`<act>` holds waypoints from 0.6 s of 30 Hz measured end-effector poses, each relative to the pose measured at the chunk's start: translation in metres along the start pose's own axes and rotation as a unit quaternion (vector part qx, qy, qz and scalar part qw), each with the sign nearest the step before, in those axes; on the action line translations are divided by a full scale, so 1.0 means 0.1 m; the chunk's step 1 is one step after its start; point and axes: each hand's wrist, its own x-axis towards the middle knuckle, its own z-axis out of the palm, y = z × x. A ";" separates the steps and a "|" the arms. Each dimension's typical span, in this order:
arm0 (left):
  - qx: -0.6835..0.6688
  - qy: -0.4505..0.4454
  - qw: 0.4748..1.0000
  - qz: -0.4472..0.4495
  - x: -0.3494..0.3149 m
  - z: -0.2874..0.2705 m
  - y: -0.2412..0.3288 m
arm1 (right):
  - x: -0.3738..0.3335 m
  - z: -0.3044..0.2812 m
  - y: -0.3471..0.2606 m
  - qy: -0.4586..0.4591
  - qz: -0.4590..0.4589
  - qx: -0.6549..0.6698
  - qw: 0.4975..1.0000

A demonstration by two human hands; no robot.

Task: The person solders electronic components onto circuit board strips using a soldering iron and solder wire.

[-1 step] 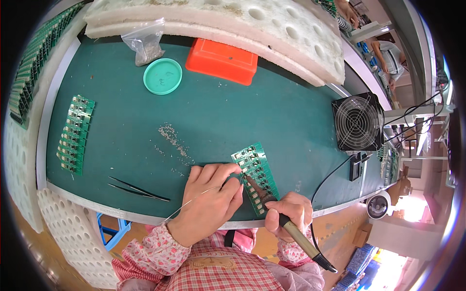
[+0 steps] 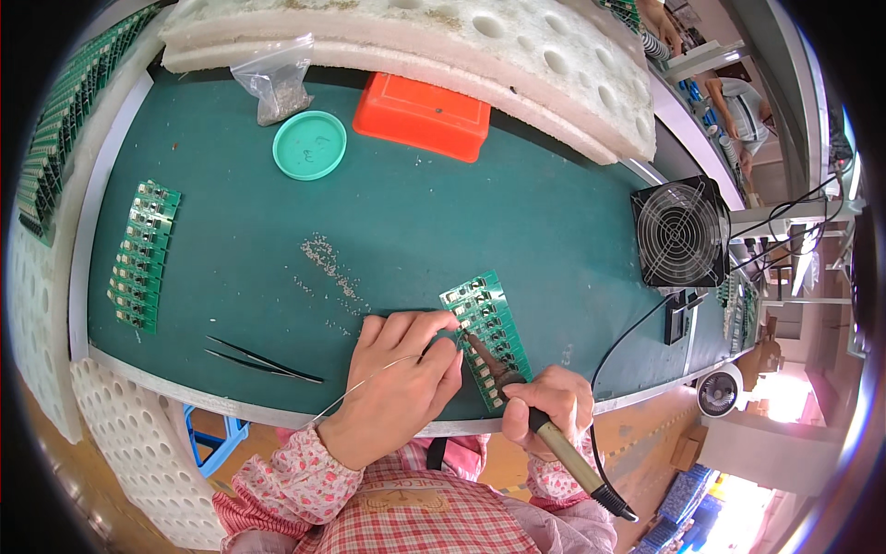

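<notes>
My right hand (image 2: 560, 403) is closed round the olive handle of a soldering iron (image 2: 574, 458). The iron's tip meets a green circuit board panel (image 2: 499, 325) lying aslant near the table's front edge. At the panel's left side, my left hand (image 2: 388, 392) has its fingers bent together, with a thin silvery solder wire (image 2: 354, 389) running across its back into the grip. A small dark bit shows between those fingers; what it is I cannot make out. Left of this hand lie black tweezers (image 2: 265, 361).
Small pale parts (image 2: 328, 263) are scattered mid-table. Another green panel (image 2: 145, 256) lies at the left. Behind are a turquoise lid (image 2: 309, 146), a plastic bag (image 2: 280, 88), a red box (image 2: 422, 115) and white foam (image 2: 415, 44). A black fan (image 2: 680, 233) stands right, near the iron's cord (image 2: 616, 345).
</notes>
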 end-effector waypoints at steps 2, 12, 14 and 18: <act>0.003 -0.001 1.000 -0.001 0.00 -0.01 0.00 | 0.06 0.01 0.02 -0.005 -0.062 0.029 0.998; -0.020 0.020 1.000 -0.006 0.00 -0.01 -0.01 | 0.06 0.05 -0.05 -0.033 -0.114 -0.002 0.993; -0.019 0.023 1.000 -0.007 -0.01 -0.02 -0.01 | 0.03 0.05 -0.02 -0.019 -0.096 0.024 0.995; -0.026 0.026 0.999 -0.004 0.02 -0.02 0.01 | -0.01 -0.03 0.00 0.038 -0.036 0.074 0.996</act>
